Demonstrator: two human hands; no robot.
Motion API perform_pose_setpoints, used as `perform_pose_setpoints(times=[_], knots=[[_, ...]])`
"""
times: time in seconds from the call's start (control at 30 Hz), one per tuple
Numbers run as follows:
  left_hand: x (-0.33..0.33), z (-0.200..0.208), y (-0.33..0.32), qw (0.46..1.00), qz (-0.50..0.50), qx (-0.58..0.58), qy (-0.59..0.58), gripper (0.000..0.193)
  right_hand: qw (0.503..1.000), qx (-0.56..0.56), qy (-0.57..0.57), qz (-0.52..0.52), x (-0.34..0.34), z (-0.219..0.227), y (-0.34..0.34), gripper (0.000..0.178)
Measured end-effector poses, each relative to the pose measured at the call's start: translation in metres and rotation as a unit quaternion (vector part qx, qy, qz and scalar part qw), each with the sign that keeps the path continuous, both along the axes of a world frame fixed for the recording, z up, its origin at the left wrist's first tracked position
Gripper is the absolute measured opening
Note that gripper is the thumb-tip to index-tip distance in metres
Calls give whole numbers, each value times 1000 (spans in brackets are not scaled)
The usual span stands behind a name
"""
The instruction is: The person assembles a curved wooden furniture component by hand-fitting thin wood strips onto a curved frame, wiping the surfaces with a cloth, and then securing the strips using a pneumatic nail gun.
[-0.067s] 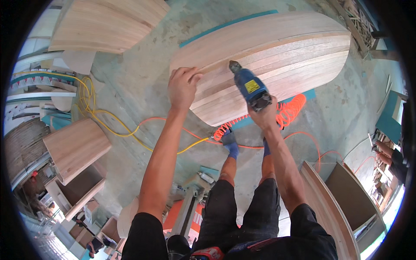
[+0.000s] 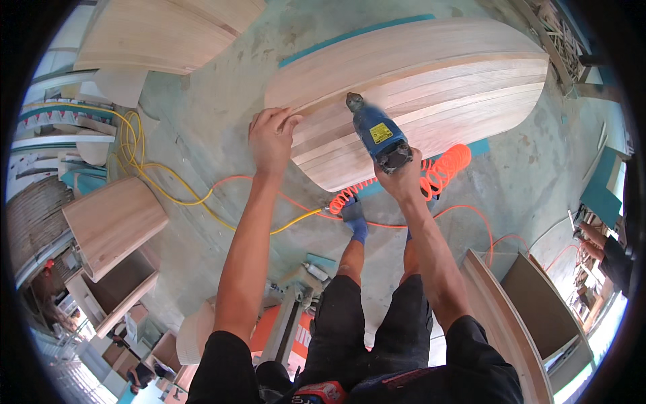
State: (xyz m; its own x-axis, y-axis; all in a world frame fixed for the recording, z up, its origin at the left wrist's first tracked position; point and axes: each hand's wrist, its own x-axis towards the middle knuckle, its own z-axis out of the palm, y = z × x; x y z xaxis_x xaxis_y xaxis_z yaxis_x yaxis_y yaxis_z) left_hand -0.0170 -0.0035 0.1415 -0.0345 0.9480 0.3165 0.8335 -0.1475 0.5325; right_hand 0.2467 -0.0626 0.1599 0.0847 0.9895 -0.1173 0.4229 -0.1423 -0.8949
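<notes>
My right hand is closed around a blue air nail gun with a yellow label and a dark end cap. Its nose points away from me, over a long, round-ended panel made of pale wood strips. Whether the nose touches the wood I cannot tell. At the panel's left end my left hand has its fingers apart and holds nothing; contact with the edge is unclear. An orange coiled air hose passes behind my right hand.
A yellow hose joins the orange line near my foot and runs left. Wooden panels stand at the far left, with a box-like wooden piece nearer. Cabinet parts are at right. Another person's arm shows at the right edge.
My left hand has shifted slightly left, away from the panel's end. The nail gun and my right hand have moved a little left too. The view has shifted slightly.
</notes>
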Motion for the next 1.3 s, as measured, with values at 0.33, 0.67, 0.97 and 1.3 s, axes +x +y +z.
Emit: perform_pose_setpoints(times=[0.33,0.67,0.97,1.3], knots=[[-1,6,-6,998,43,-13,38,20,999,24,30,-14,-18,-16,-7,16],[5,11,-6,997,46,-45,38,17,998,53,21,-40,-28,-34,-17,18],[-5,10,-6,999,21,-41,9,20,999,31,-10,2,-41,-14,-21,20],[-35,-17,-35,964,114,-20,-239,21,999,-13,39,35,-93,5,-39,25]])
